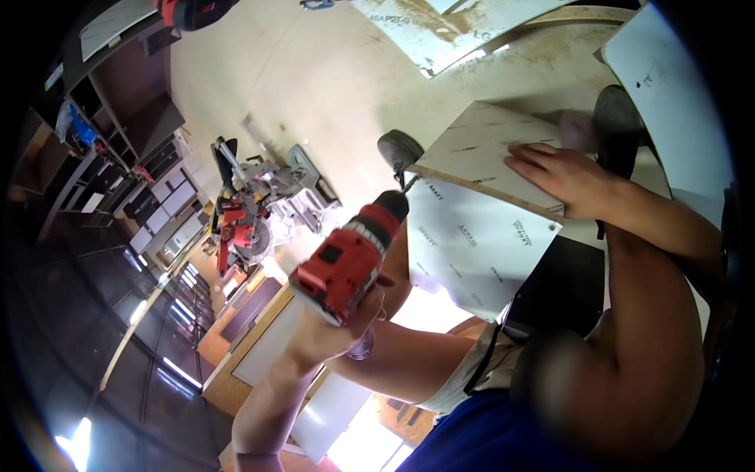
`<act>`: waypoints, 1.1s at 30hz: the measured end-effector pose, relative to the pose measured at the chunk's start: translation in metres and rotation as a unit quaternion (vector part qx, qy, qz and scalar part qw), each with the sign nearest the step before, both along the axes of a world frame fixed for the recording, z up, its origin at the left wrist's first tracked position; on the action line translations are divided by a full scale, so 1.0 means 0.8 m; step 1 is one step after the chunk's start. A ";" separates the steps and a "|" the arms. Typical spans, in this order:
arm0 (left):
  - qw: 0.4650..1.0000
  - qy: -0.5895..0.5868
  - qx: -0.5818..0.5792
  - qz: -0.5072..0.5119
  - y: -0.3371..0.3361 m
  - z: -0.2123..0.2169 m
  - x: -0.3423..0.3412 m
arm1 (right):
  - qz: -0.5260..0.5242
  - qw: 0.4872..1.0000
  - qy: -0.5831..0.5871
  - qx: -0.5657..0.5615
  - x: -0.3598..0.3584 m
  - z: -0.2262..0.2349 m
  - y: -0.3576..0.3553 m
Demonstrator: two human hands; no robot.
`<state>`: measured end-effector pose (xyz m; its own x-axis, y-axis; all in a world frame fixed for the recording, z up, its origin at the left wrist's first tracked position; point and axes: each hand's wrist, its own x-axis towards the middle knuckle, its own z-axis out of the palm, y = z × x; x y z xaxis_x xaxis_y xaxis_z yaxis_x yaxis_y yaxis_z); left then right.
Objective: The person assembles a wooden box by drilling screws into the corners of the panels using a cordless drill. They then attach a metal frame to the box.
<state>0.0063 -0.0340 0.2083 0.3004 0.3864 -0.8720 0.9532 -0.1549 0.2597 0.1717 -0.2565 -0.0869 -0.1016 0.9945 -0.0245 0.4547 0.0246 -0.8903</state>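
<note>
My left hand grips a red and black cordless drill. Its black chuck points up at the left corner of a white laminated panel, where a second white panel meets it along a raw wooden edge. My right hand lies flat, fingers spread, on that upper panel near its right end. A thin bracelet sits at my left wrist. The drill bit itself is too small to make out.
A red and grey mitre saw stands on the pale floor to the left. Dark shoes rest beside the panels. More white sheets lie at the top and right. Dark shelving lines the left side, with wooden boards below.
</note>
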 end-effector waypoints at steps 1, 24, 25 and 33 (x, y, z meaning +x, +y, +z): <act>1.000 -0.006 0.007 0.015 0.001 0.004 0.003 | -0.006 1.000 -0.005 -0.005 -0.004 0.002 0.000; 0.960 -0.020 0.010 -0.279 0.045 -0.002 -0.014 | 0.012 1.000 -0.003 0.011 -0.001 -0.003 0.002; 0.959 -0.031 0.010 -0.281 0.045 -0.002 -0.017 | 0.014 1.000 -0.002 0.008 -0.001 -0.001 0.003; 0.967 -0.039 -0.003 -0.251 0.041 -0.006 -0.020 | 0.013 1.000 -0.007 0.003 -0.002 0.003 0.004</act>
<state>-0.0097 -0.0016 0.2037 0.5142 0.1700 -0.8407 0.7352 -0.5921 0.3299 0.1701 -0.2532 -0.0841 -0.1275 0.9916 -0.0197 0.4670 0.0425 -0.8832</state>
